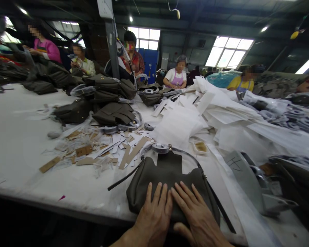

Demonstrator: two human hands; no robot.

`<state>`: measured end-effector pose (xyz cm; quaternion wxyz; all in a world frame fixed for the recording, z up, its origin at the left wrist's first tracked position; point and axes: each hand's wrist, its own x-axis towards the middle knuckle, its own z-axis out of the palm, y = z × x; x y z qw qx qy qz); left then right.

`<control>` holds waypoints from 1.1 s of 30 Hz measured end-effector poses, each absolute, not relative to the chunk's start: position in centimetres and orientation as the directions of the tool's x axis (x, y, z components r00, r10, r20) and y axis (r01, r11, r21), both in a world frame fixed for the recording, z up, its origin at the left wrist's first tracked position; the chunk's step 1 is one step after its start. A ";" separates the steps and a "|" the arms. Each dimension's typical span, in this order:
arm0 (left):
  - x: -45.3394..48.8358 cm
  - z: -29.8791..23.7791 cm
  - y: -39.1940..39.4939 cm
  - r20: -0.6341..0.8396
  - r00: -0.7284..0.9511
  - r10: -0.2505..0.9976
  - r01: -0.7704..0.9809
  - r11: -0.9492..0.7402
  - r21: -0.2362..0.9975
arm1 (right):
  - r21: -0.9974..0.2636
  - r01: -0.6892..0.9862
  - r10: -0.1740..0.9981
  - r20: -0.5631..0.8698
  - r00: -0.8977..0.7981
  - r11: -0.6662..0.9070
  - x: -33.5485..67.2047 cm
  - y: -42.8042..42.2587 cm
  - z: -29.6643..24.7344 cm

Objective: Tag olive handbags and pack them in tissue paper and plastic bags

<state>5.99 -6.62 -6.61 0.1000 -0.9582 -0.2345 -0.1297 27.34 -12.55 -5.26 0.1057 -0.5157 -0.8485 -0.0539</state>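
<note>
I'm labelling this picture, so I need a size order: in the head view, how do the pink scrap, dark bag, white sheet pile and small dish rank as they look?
Largest to smallest:
1. White sheet pile
2. Dark bag
3. Small dish
4. Pink scrap

Handwritten mark (235, 164) — unclear — on grey object (248, 187)

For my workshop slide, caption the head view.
Left hand and right hand rest on a dark handbag, with card strips and stacked bags beyond.

smooth, dull leathery bag (169, 175), shiny metal clasp (170, 147), smooth paper sheets (179, 123), plain card strips (137, 151), smooth tabletop (18, 140)
</note>
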 end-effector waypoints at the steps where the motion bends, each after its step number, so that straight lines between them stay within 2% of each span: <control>1: 6.0 -6.6 -6.6 0.291 0.861 0.418 0.469 -0.874 -0.132 | -0.026 0.884 0.864 0.228 -0.449 0.466 26.9 -11.9 -5.3; 5: 5.0 -7.0 -5.9 0.312 0.870 0.382 0.441 -0.886 -0.145 | -0.072 0.864 0.851 0.229 -0.472 0.498 26.3 -10.0 -6.1; 9: 2.2 -7.7 -5.3 0.329 0.821 0.466 0.528 -0.840 -0.128 | -0.120 0.878 0.877 0.203 -0.434 0.463 26.6 -9.5 -6.5; 13: -0.1 -8.4 -5.6 0.434 0.722 0.539 0.649 -0.746 -0.152 | -0.187 0.913 0.931 0.090 -0.352 0.363 26.0 -9.7 -5.8; 18: -0.8 -7.6 -5.9 0.527 0.701 0.481 0.640 -0.750 -0.168 | -0.271 0.919 0.953 -0.023 -0.302 0.285 25.1 -9.7 -4.5; 23: 2.8 -3.5 -4.4 0.396 0.689 0.607 0.641 -0.765 0.059 | -0.293 0.916 0.956 -0.026 -0.293 0.273 25.0 -9.5 -4.5; 27: 5.8 -3.8 -2.4 0.291 0.814 0.502 0.505 -0.860 0.071 | -0.336 0.902 0.955 -0.017 -0.295 0.272 25.0 -9.5 -4.6; 30: 6.2 -5.8 -1.7 0.251 0.817 0.519 0.508 -0.854 0.110 | -0.400 0.891 0.966 -0.049 -0.254 0.214 25.5 -9.5 -4.1; 33: 6.0 -6.5 -1.9 0.260 0.801 0.539 0.536 -0.840 0.088 | -0.458 0.881 0.981 -0.082 -0.179 0.122 26.6 -8.9 -3.0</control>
